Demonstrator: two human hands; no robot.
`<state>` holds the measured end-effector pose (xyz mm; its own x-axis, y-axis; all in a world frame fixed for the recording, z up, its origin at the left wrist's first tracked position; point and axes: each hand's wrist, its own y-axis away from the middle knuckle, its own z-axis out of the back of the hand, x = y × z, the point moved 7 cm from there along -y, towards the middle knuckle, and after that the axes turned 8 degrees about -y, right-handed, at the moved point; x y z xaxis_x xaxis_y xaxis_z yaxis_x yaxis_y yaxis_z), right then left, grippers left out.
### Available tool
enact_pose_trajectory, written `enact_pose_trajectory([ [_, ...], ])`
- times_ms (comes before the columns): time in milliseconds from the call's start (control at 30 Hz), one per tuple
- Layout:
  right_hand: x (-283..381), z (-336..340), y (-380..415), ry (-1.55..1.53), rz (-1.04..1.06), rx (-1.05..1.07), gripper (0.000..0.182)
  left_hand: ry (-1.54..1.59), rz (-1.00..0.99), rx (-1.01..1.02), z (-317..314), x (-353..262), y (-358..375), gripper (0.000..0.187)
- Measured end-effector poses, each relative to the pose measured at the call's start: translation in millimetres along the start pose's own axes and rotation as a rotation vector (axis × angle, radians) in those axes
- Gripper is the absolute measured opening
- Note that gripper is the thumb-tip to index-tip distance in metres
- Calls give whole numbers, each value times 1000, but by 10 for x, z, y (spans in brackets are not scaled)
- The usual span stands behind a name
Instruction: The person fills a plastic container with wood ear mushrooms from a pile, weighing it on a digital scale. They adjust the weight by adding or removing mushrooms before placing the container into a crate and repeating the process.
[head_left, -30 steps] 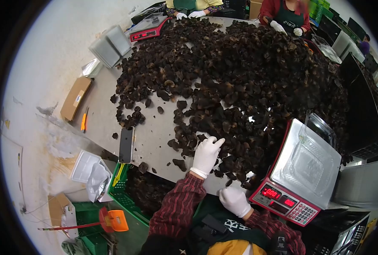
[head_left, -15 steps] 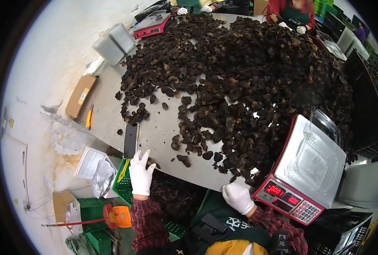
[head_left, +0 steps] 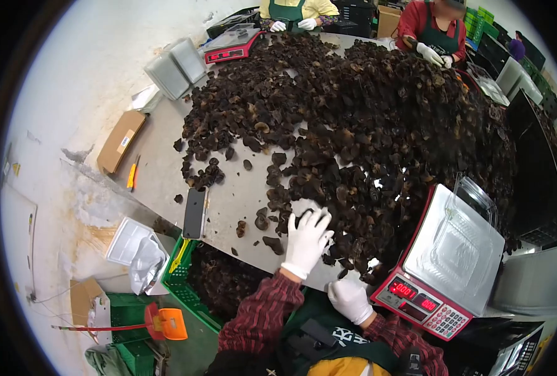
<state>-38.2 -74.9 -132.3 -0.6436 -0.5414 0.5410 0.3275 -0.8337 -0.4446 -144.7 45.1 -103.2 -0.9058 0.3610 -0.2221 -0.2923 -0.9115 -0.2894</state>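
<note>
Dark dried fungus pieces [head_left: 353,113] are heaped across the grey metal table [head_left: 228,207]. My left hand [head_left: 307,239], in a white glove, reaches over the near edge of the heap with its fingers apart, touching or just above the dark pieces. My right hand [head_left: 350,300], also gloved, rests curled at the table's front edge, left of the red scale [head_left: 426,301]; whether its fingers hold anything is hidden. A clear plastic tray [head_left: 463,241] lies on the scale. At the left table edge lies a phone [head_left: 194,213].
A green crate [head_left: 194,301] of dark pieces stands below the table's front edge. Across the table are two people, one in yellow [head_left: 319,9] and one in red [head_left: 410,25]. Cardboard [head_left: 122,141], an orange knife [head_left: 132,173] and another scale [head_left: 233,51] lie leftward.
My left hand has moved right, from beside the phone to the heap's edge. A small brown piece now lies on the table left of the heap. The view has shifted slightly.
</note>
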Motion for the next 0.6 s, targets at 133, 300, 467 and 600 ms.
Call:
enact_pose_trajectory([
  [133, 5, -1, -2, 2, 9, 11, 20, 227, 55, -111, 76, 218, 48, 23],
  [300, 1, 5, -1, -31, 3, 4, 19, 107, 116, -207, 271, 472, -54, 21],
  [467, -8, -1, 11, -66, -4, 0, 18, -11, 14, 26, 94, 386, -207, 26],
  [600, -16, -17, 27, -33, 1, -1, 18, -34, -47, 37, -98, 307, -251, 15],
])
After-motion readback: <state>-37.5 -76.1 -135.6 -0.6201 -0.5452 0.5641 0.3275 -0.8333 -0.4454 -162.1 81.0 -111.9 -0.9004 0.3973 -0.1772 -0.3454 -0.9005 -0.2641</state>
